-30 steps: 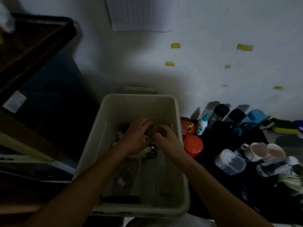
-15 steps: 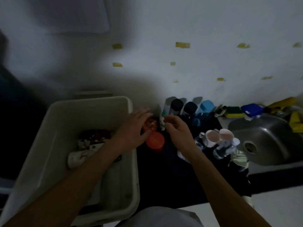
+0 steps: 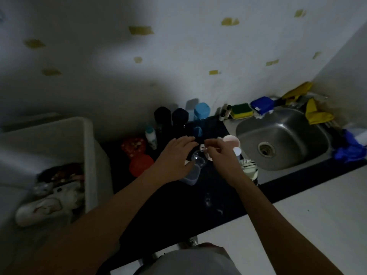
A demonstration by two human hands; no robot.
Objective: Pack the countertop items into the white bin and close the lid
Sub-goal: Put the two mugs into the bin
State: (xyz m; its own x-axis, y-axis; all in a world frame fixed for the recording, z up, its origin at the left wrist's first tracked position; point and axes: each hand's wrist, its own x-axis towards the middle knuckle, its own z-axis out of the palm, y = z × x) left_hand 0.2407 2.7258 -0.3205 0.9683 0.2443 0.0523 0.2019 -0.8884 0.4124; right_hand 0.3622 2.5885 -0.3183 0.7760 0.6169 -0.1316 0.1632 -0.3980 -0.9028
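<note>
Dim countertop, hands' grip unclear — bin cropped

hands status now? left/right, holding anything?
Left hand: open, fingers spread over the clear bottle, holding nothing.
Right hand: fingers curled by the bottle's cap; grip cannot be told.

Hands: left hand and right hand reach over the dark worktop, fingers spread around a clear bottle; grip unclear.
Bin: white bin at left, lid off, holding packed items.
Worktop items: red jars, black bottles, blue container, pink cup.
Sink: steel sink at right, sponge behind it.
</note>
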